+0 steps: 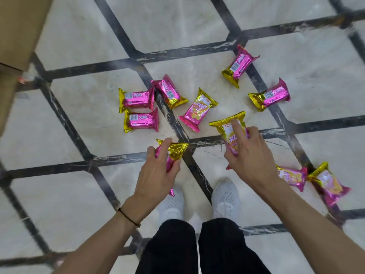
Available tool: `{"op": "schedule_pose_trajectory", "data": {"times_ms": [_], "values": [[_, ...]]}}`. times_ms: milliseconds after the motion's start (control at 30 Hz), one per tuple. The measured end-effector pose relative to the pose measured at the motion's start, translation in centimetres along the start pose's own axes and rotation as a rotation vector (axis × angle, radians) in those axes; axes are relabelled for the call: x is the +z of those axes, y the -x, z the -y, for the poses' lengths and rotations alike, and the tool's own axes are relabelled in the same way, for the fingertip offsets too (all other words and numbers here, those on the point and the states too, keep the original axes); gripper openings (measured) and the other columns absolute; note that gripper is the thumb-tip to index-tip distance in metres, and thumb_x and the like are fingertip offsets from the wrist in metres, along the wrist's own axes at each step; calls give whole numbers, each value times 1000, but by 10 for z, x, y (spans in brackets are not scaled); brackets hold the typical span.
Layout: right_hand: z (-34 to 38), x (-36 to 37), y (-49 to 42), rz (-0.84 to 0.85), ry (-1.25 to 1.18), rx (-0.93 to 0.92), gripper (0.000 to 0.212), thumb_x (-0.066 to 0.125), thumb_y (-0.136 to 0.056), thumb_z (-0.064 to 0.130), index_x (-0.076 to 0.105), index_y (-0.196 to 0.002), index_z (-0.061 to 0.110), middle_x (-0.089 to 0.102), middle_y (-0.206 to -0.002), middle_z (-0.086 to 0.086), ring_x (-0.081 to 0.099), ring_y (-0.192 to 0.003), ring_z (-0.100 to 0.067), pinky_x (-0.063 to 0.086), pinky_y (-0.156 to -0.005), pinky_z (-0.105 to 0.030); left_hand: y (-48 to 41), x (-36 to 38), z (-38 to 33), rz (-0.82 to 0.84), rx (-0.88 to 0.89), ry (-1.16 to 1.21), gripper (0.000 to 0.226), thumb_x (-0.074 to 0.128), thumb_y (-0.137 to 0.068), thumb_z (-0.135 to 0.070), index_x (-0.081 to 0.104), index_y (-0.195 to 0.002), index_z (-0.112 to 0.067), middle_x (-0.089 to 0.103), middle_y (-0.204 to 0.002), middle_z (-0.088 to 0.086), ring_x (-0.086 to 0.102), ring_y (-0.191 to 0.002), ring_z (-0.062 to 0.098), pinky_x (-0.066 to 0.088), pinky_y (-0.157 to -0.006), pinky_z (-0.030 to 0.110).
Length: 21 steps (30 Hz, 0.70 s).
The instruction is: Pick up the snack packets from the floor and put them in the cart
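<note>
One snack packet [174,152] is being gripped in the left hand [156,173], a second packet [230,128] in the right hand [251,157] — eight other packets [197,109] are lying on the floor [88,125], the cart unseen.

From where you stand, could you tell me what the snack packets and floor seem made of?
Snack packets: probably metallised plastic film, glossy pink and gold, crinkled with glints. Floor: polished marble or marble-look tile, pale, veined, with dark strips.

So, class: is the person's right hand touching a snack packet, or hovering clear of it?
Touching. The head view shows the right hand gripping a snack packet, one finger laid along its front and the others curled round it.
</note>
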State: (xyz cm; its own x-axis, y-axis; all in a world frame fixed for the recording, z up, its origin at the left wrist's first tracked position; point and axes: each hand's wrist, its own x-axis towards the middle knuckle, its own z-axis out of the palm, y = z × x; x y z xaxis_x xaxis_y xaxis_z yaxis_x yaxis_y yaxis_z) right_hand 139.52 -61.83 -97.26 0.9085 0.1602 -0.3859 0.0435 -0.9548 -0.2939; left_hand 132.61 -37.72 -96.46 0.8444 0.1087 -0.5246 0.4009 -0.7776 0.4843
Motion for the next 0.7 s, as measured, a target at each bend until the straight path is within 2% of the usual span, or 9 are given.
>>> {"op": "schedule_pose_trajectory", "data": {"times_ms": [133,367,433,533,600,700], "values": [[48,-76,25,-44,-5,29,76,67,-82,31,33,-149,23,49,-113,-18,53,-94,-40,46,-68,-41,31,-65,-50,-105,-32,28,55,57,-99,-42,30,-147,-38,37,-108,0,47,-68,14,40,-57,31],[111,-258,67,-198,-43,9,72,65,-83,41,37,-147,26,48,-113,-14,55,-93,-36,45,-59,-37,79,-212,-143,-252,-15,54,59,58,-98,-38,27,-148,-47,42,-113,2,58,-66,22,56,-64,44],[128,-311,82,-238,-53,26,70,63,-84,44,37,-147,28,48,-112,-11,55,-92,-34,42,-59,-35,96,-255,-167,-283,-33,24,61,56,-98,-43,24,-149,-48,43,-114,1,60,-72,25,56,-67,45],[153,-384,102,-307,-93,36,70,64,-84,46,37,-146,32,49,-113,-9,55,-88,-32,49,-63,-38,124,-318,-205,-362,-12,-3,63,55,-98,-48,23,-152,-45,44,-117,1,58,-75,24,51,-66,38],[169,-430,114,-346,-120,54,67,62,-84,48,39,-145,33,49,-108,-7,54,-85,-32,50,-60,-38,141,-357,-229,-396,-13,-13,66,56,-97,-47,23,-154,-41,44,-117,2,57,-77,24,44,-66,35],[188,-488,138,-417,-117,71,66,64,-85,50,41,-145,34,47,-101,-5,53,-82,-30,45,-55,-36,171,-406,-264,-436,-14,22,66,57,-97,-45,23,-154,-40,46,-119,4,57,-82,27,43,-68,36]]}}
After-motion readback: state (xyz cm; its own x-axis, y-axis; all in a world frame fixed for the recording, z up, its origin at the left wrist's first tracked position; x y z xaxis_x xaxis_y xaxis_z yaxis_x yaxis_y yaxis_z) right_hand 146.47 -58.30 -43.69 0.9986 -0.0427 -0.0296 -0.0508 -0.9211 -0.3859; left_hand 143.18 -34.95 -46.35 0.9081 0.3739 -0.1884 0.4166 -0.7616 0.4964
